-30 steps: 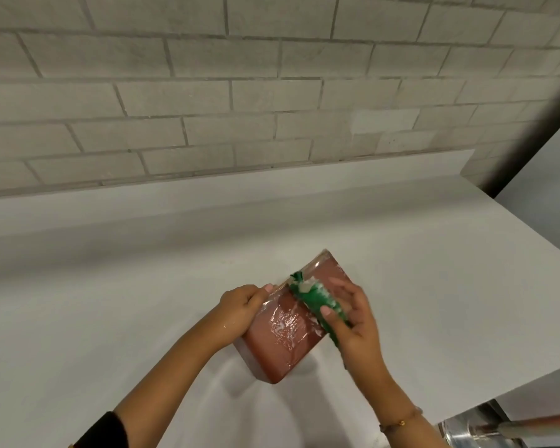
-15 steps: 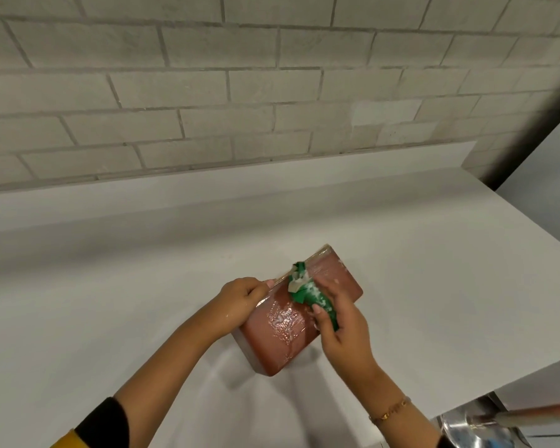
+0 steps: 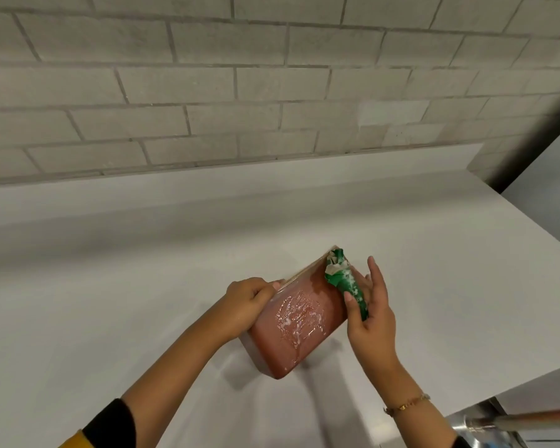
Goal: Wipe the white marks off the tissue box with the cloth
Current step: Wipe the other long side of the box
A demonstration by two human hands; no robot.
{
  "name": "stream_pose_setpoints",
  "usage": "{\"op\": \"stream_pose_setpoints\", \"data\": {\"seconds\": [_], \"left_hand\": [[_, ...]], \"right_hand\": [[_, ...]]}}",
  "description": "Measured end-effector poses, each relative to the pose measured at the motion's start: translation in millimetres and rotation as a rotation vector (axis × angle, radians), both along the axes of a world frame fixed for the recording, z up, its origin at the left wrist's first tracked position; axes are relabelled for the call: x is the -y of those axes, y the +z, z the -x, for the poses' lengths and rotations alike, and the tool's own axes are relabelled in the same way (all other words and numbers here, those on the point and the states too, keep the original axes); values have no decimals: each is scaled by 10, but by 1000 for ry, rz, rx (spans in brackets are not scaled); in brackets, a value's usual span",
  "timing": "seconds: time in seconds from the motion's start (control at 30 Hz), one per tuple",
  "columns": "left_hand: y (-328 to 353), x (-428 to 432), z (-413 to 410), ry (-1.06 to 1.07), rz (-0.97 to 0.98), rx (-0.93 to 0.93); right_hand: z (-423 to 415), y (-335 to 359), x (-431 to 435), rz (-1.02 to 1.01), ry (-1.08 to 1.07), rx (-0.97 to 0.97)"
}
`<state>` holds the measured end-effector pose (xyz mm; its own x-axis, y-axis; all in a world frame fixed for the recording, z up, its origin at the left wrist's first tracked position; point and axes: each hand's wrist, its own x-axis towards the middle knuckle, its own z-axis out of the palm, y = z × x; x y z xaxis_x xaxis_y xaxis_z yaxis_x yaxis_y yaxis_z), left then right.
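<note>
while one reddish-brown tissue box [image 3: 301, 344] sits tilted over the white countertop [image 3: 126, 302] with its broad face turned up toward the camera, two bare hands work on it. whether its low near corner touches the counter or hangs just above it cannot be told.

the left hand [image 3: 246, 302] grips the box's upper left edge, with its fingers curled over the rim. the right hand [image 3: 372, 321] holds the one green cloth [image 3: 343, 281]. the cloth is a bunched strip, pinched between the thumb and the inner side of the fingers, whose tips stretch out almost straight. the cloth's upper end lies against the box's far top corner and carries white smears and a pale patch near its tip.

one cluster of white marks [image 3: 296, 318], wet and glossy, spreads over the middle of the box's face. a thin run trails from it toward the low corner.

a single gold bracelet [image 3: 408, 405] circles the right wrist, and one black sleeve [image 3: 107, 421] with a yellow edge covers the left forearm. a wall of pale grey bricks [image 3: 240, 92] rises behind the counter. one metal rod [image 3: 530, 421] juts in at the bottom right, above a shiny metal surface.
</note>
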<state>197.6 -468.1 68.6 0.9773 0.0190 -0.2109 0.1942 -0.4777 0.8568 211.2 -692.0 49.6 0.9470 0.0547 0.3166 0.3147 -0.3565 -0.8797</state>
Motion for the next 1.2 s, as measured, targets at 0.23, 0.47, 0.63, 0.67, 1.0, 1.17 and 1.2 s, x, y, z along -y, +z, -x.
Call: {"op": "stream_pose_setpoints", "data": {"seconds": [0.23, 0.47, 0.63, 0.67, 1.0, 1.17, 1.2], "left_hand": [[29, -7, -1, -2, -41, 13], [66, 5, 17, -14, -57, 28], [52, 31, 45, -13, -59, 24], [49, 36, 47, -8, -57, 23], [45, 37, 44, 11, -47, 13], [57, 62, 65, 29, -30, 10], [61, 67, 76, 27, -29, 13]], "right_hand": [[353, -23, -263, 90, 209, 91], [104, 149, 35, -279, 47, -76], [55, 30, -22, 4, -18, 33], [86, -4, -56, 64, -2, 67], [199, 126, -96, -263, 73, -83], [42, 127, -2, -84, -53, -31], [38, 98, -15, -41, -53, -14]]}}
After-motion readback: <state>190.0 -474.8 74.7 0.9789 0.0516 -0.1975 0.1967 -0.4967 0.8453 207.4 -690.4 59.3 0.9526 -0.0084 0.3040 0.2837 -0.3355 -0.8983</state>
